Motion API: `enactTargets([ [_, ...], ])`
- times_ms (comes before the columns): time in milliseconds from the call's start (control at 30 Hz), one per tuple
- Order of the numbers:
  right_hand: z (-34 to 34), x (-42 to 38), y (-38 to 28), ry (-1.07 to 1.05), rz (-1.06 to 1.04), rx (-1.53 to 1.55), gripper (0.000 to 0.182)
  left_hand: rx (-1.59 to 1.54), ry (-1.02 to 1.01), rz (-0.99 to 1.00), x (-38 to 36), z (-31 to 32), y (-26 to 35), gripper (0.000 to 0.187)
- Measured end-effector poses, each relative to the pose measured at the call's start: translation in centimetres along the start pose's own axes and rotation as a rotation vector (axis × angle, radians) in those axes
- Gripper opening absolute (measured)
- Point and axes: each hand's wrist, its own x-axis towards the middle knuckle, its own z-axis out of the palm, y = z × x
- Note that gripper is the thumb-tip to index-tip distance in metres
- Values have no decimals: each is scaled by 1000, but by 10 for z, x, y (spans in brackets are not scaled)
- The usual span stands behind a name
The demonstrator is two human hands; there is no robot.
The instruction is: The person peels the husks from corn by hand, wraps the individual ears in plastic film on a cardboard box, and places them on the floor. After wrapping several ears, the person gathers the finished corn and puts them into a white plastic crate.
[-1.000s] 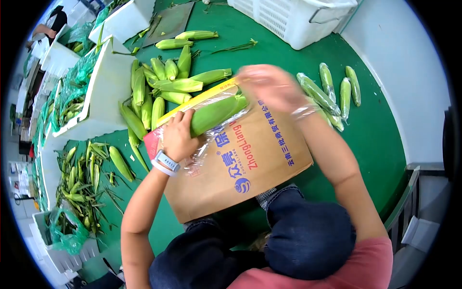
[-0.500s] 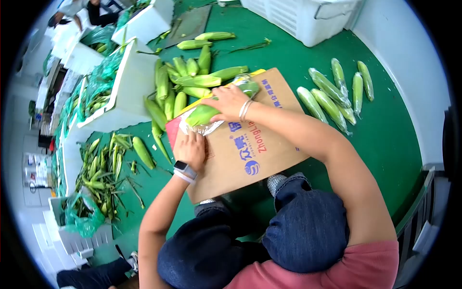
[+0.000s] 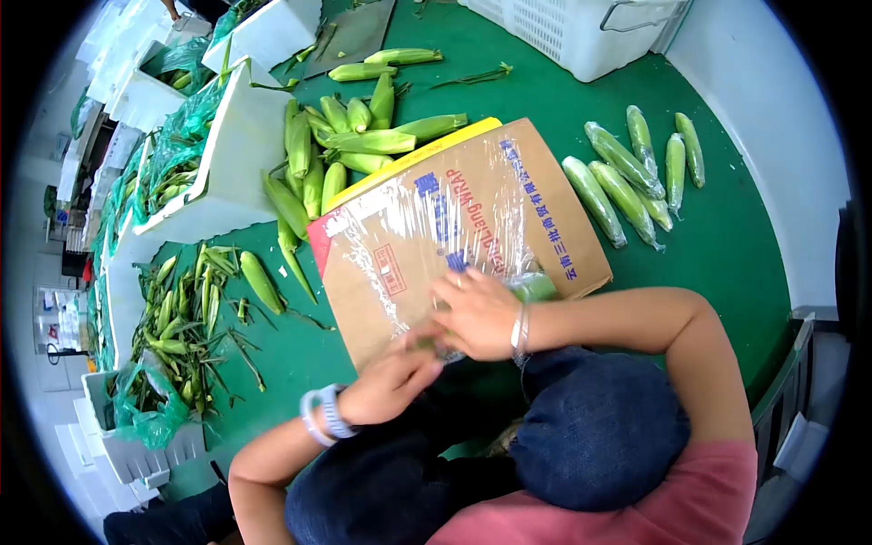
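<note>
A brown cardboard box (image 3: 554, 227) lies flat over my knees, with clear cling film (image 3: 436, 218) stretched across its top. My right hand (image 3: 480, 313) presses on an ear of corn (image 3: 534, 289) at the box's near edge; only its green tip shows beside my fingers. My left hand (image 3: 392, 380) grips the other end of that ear at the box's near left corner. A watch and a band sit on my left wrist. The ear seems rolled in the film.
A pile of unwrapped green corn (image 3: 350, 141) lies beyond the box. Several wrapped ears (image 3: 636, 173) lie to the right. White foam boxes (image 3: 241, 154) with green bags stand left, husk scraps (image 3: 186, 313) below them. A white plastic crate (image 3: 581, 27) stands at the top.
Both hands have rolled the ear of corn from the box's far edge down to its near edge, pulling the cling film out across the cardboard.
</note>
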Motion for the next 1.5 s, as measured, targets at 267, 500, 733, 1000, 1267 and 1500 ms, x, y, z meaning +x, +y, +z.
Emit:
enactTargets([
  [267, -9, 135, 113, 126, 219, -360, 35, 1150, 427, -81, 76, 5, 10, 85],
  [500, -70, 163, 164, -227, 577, -170, 21, 1055, 368, -209, 158, -91, -20, 88],
  [733, -72, 147, 165, -352, 702, -92, 32, 833, 131, 23, 150, -95, -45, 59],
  [1000, -38, 125, 180, -170, 533, -14, 30, 400, -1178, -207, 49, -48, -21, 70],
  [1267, 21, 52, 118, 317, 86, 416, 38, -1086, 217, -173, -36, -55, -24, 63],
  [1500, 1, 34, -17, -239, 167, 2018, 48, -1159, 726, 250, 35, -38, 0, 40],
])
